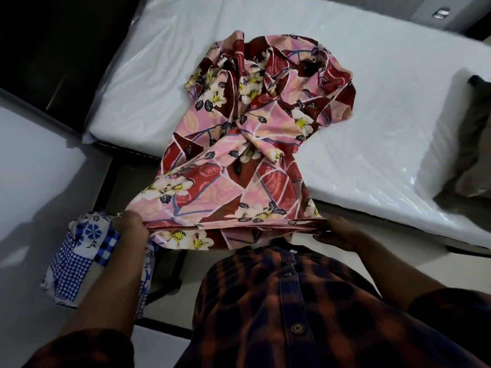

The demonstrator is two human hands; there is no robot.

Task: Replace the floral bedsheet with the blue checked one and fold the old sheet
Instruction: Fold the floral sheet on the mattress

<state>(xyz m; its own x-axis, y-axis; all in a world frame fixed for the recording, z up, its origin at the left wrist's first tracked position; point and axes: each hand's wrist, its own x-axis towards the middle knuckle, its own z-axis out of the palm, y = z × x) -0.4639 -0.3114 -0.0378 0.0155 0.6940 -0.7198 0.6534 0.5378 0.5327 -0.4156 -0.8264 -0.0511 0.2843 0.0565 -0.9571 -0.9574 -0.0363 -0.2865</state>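
Note:
The pink and red floral bedsheet (239, 144) lies bunched and twisted across a bare white mattress (372, 107) wrapped in clear plastic. Its near edge hangs off the bed toward me, layered in several folds. My left hand (130, 227) grips the left end of that folded edge. My right hand (337, 235) pinches the right end, and the edge is stretched between them. The blue checked sheet (82, 258), with a blue flower print, sits crumpled under my left forearm on a white surface.
A second white mattress or surface (34, 187) lies at the left, with a dark gap (138, 197) between it and the bed. A dark brownish pillow or cloth (475, 144) rests at the bed's right end. My chest in a checked shirt (292, 314) fills the bottom.

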